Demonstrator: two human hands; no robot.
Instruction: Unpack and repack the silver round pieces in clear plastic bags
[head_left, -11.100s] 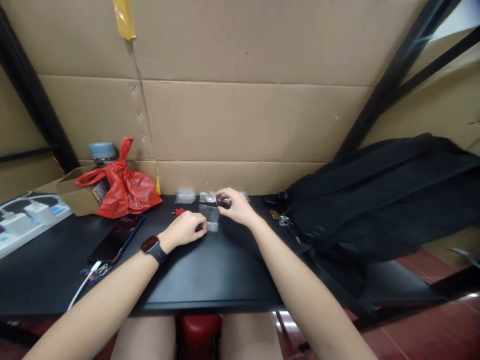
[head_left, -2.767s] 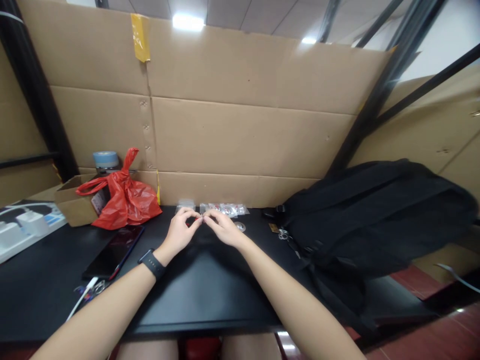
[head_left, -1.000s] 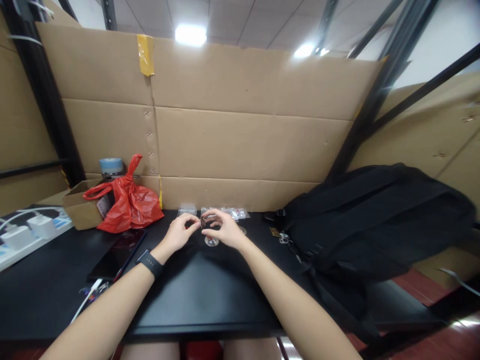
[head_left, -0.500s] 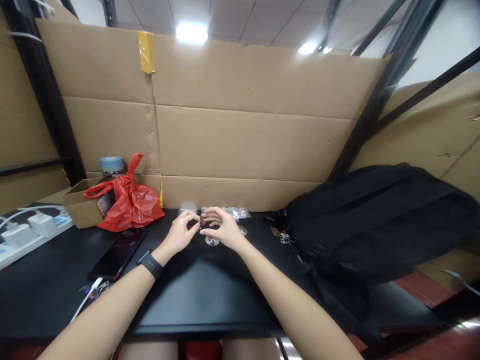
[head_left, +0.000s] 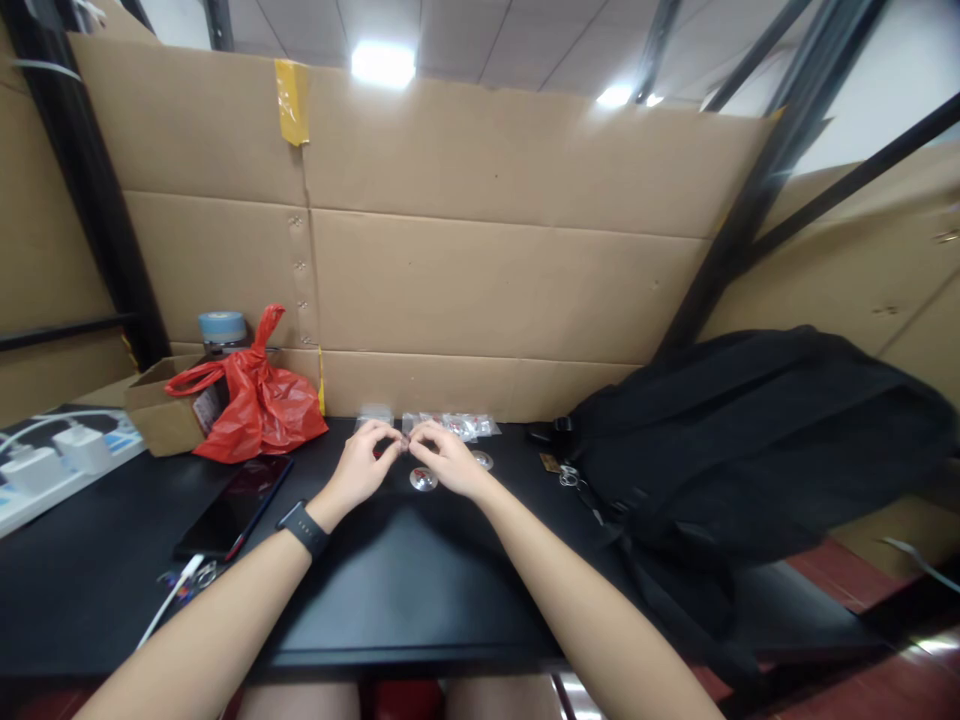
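Note:
Over the back middle of the black table, my left hand (head_left: 366,462) pinches a small dark disc-like piece (head_left: 405,443) between thumb and fingertips. My right hand (head_left: 448,460) meets it from the other side, its thumb and fingers closed on the same piece. Fingers cover most of the piece, so its kind cannot be made out. Just below my right hand lies a clear round dish (head_left: 424,479) with something red in it. Another clear round dish (head_left: 482,460) sits beside that hand. Small clear plastic bags (head_left: 472,427) lie behind my hands.
To the left are a red plastic bag (head_left: 262,410), a cardboard box (head_left: 161,415), a phone (head_left: 236,508) with a white cable, and a power strip (head_left: 71,470). A large black backpack (head_left: 765,450) fills the right. A cardboard wall (head_left: 480,290) stands behind.
My right hand's fingers, apart half a second ago, have closed onto the small piece beside the left fingertips. My left hand has stayed nearly still.

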